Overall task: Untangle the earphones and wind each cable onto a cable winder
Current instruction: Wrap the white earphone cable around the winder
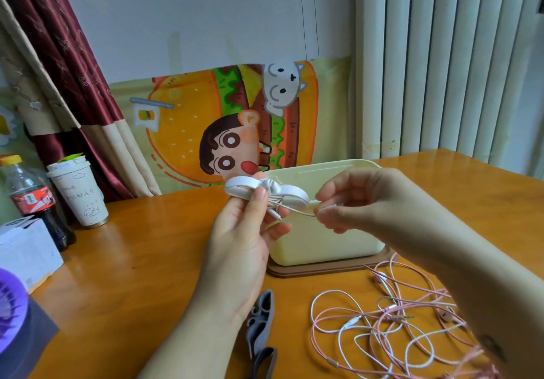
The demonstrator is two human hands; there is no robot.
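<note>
My left hand (247,237) holds a white bow-shaped cable winder (238,187) up in front of me, thumb pressed on its middle, where a thin white earphone cable (294,210) is wrapped. My right hand (350,199) pinches the free end of that cable just to the winder's right. On the table at the lower right lies a tangle of pink and white earphone cables (385,328). A grey cable winder (260,325) lies flat on the table below my left wrist.
A cream box (321,243) on a brown base stands behind my hands. At the left are a cola bottle (35,199), a paper cup (79,193), a white carton (26,252) and a purple object (11,305). The wooden table (141,275) meets a cartoon cloth at the back.
</note>
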